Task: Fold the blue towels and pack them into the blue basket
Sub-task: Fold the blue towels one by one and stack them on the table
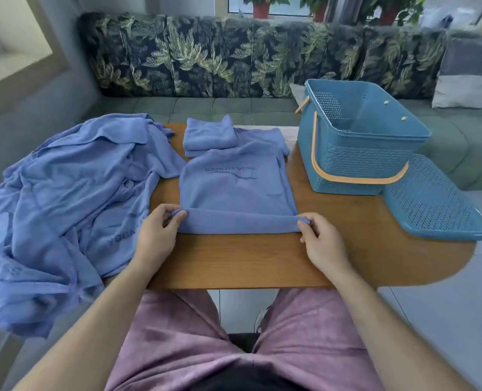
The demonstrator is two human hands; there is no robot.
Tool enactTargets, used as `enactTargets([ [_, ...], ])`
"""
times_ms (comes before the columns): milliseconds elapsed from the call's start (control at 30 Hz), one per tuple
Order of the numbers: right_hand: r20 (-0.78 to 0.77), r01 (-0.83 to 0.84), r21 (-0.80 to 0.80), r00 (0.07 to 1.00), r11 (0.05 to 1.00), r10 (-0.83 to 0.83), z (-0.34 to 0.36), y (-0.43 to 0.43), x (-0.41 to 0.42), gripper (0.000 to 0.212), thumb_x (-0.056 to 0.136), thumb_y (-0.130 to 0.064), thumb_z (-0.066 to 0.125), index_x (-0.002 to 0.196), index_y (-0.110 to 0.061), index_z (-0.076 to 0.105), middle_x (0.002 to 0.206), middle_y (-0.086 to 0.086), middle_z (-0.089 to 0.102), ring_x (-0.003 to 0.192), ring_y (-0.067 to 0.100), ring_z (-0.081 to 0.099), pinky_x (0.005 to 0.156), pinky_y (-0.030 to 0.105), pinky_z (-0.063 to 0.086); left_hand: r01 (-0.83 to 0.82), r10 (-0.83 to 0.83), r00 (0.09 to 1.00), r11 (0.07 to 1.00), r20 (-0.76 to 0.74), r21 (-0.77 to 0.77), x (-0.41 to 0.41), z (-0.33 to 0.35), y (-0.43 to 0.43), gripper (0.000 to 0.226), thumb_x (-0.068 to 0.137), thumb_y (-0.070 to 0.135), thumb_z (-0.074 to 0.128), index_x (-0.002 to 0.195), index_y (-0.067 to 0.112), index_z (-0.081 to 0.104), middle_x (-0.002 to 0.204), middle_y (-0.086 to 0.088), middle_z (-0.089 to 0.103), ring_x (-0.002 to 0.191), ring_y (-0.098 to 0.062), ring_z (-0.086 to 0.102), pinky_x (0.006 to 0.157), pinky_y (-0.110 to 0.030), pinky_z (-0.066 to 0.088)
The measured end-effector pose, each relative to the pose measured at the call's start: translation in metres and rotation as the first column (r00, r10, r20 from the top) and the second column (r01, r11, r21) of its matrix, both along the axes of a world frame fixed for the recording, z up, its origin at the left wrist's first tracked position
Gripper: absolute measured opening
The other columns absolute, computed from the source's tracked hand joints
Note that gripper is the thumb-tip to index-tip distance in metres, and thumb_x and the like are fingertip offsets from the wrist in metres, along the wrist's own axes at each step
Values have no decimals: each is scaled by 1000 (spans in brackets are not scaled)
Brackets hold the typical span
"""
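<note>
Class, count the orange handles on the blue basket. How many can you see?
2. The near handle hangs down across the front wall of the blue basket. The far handle shows only partly, sticking out beside the back left corner.

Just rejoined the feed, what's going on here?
A person is folding a blue towel on the table, left hand and right hand pinching its rolled near edge. A folded stack sits at its far end, an unfolded pile lies left. The blue basket stands open at right, lid beside it, no towels visible inside.
</note>
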State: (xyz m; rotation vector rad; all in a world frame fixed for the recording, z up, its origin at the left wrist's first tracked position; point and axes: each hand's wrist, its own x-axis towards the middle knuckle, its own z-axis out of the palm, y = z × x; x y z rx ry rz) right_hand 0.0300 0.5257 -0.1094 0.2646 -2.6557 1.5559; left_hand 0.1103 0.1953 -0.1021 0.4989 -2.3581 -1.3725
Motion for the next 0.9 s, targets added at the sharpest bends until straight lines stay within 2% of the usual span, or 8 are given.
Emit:
enactTargets([
  [200,-3,9,1,1000,1000,-9,-10,2,-4,12,100,-25,57,98,-30,68,76,-8,68,72,10,65,70,27,49,-31,32,999,999,-29,39,12,-3,5,13,99,28,60,100,17,68,89,8,72,81,5,62,68,-5,41],
  [367,-172,-17,62,985,998,28,-8,1,-2,32,95,-27,55,66,-18,66,71,-6,66,79,13,62,74,34,49,-19,19,1000,996,8,88,21,1,13,42,102,41,52,75,13,67,67,2,71,72,-7,67,73,-23,50],
  [467,-377,104,253,926,962,-1,-10,-7,-3,38,93,-32,51,60,-13,56,62,-4,57,73,19,51,70,37,43,-38,31,999,958,-30,-283,9,0,21,39,98,40,53,69,14,60,63,1,64,64,-14,61,66,-41,52],
  [533,-470,143,331,882,933,32,-4,-24,-5,26,91,-29,54,71,-15,62,72,-5,62,79,20,52,70,35,43,37,-90,993,837,-70,-546,-9,1,33,29,92,42,54,77,19,63,77,6,64,74,-17,60,70,-42,50],
  [600,-466,99,451,873,887,140,3,-49,-14,26,90,-32,52,98,-18,72,102,-4,70,103,22,59,85,37,47,180,-180,982,754,64,-631,-34,0,43,36,90,50,51,105,22,69,111,4,67,105,-21,62,87,-40,49],
  [700,-158,-121,670,941,733,299,7,-80,-34,56,99,-47,42,150,-26,44,160,-1,36,150,21,25,121,39,22,388,-167,907,688,387,-613,-62,-6,50,67,92,67,40,148,30,44,160,2,33,149,-24,25,119,-43,24],
  [767,33,-240,740,946,628,322,-1,-86,-41,66,102,-58,29,160,-30,17,169,-4,6,156,19,-1,126,39,1,442,-148,869,661,472,-606,-64,-16,52,79,88,78,24,156,36,26,166,4,15,153,-25,9,124,-46,11],
  [900,71,-246,761,952,600,299,-7,-81,-25,69,101,-64,19,161,-32,6,169,-5,-7,155,17,-13,125,40,-9,365,-111,911,668,398,-649,-39,-25,59,87,80,80,7,156,39,22,166,5,13,154,-25,8,124,-48,7],
])
